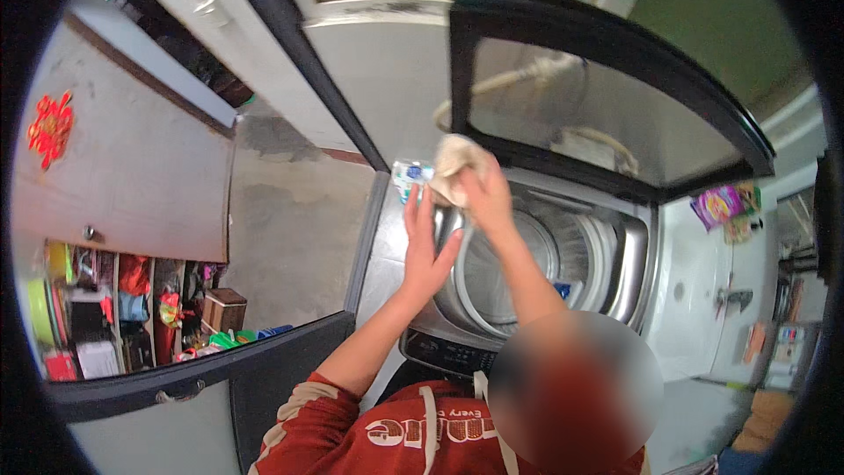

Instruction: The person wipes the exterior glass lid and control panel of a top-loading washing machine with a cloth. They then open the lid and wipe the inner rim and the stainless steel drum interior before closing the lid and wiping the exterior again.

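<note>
In my right hand (486, 194) is a bunched beige cloth (453, 153), gripped over the far left corner of a top-loading washing machine (630, 270). My left hand (425, 247) has its thumb and fingers spread beside the cloth. Its fingertips reach a white and blue plastic package (411, 178); whether they touch it, I cannot tell. The machine's lid (659, 39) stands raised, with a see-through panel in a black frame. Below my right forearm the metal drum (511, 264) is partly hidden. Something small and blue (562, 290) shows at the drum's near right side.
A white sink (679, 336) with a faucet (734, 299) adjoins the machine's right side; a purple packet (719, 206) lies at its far end. Behind the lid runs a pale hose (501, 82). To the left are a door frame (369, 244) and packed shelves (135, 310).
</note>
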`<move>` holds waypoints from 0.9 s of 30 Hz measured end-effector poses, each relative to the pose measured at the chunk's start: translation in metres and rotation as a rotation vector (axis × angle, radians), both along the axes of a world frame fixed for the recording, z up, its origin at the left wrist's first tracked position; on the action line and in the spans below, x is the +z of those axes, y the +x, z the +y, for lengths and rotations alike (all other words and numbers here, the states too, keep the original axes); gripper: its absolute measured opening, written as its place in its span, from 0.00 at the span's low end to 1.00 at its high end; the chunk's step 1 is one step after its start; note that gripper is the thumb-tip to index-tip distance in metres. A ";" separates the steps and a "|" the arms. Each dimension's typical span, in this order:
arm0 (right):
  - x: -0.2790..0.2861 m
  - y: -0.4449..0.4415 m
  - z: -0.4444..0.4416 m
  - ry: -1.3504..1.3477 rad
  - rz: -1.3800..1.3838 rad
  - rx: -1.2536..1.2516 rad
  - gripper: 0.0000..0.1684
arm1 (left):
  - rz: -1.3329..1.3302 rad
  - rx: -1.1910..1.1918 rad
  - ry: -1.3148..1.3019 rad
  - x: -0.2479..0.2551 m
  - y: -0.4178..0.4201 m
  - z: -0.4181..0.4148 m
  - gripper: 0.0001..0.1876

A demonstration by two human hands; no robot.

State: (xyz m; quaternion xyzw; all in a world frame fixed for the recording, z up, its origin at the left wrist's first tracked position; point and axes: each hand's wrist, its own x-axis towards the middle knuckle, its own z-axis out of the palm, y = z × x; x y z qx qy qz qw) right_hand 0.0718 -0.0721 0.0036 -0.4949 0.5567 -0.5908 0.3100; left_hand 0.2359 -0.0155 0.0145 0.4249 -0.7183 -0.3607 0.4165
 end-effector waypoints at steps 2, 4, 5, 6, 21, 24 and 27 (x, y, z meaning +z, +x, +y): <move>0.026 -0.001 0.028 0.382 -0.579 0.303 0.31 | 0.091 0.000 -0.085 0.003 -0.006 -0.022 0.42; 0.059 -0.003 0.051 0.092 -0.042 0.357 0.36 | 0.168 0.003 -0.009 0.028 -0.016 -0.039 0.39; 0.092 -0.010 0.054 0.072 0.225 0.381 0.35 | 0.249 -0.005 0.099 0.036 -0.016 -0.046 0.37; 0.129 -0.017 0.058 0.042 0.483 0.399 0.36 | 0.325 -0.009 0.206 0.045 -0.015 -0.053 0.35; 0.252 -0.109 0.032 -0.325 1.395 -0.520 0.43 | 0.083 0.289 -0.314 0.024 -0.081 -0.122 0.29; 0.249 -0.104 0.031 -0.330 1.369 -0.511 0.45 | 0.018 0.306 -0.221 -0.012 -0.073 -0.120 0.25; 0.252 -0.114 0.034 -0.359 1.380 -0.515 0.46 | 0.087 0.294 -0.325 0.032 -0.080 -0.131 0.25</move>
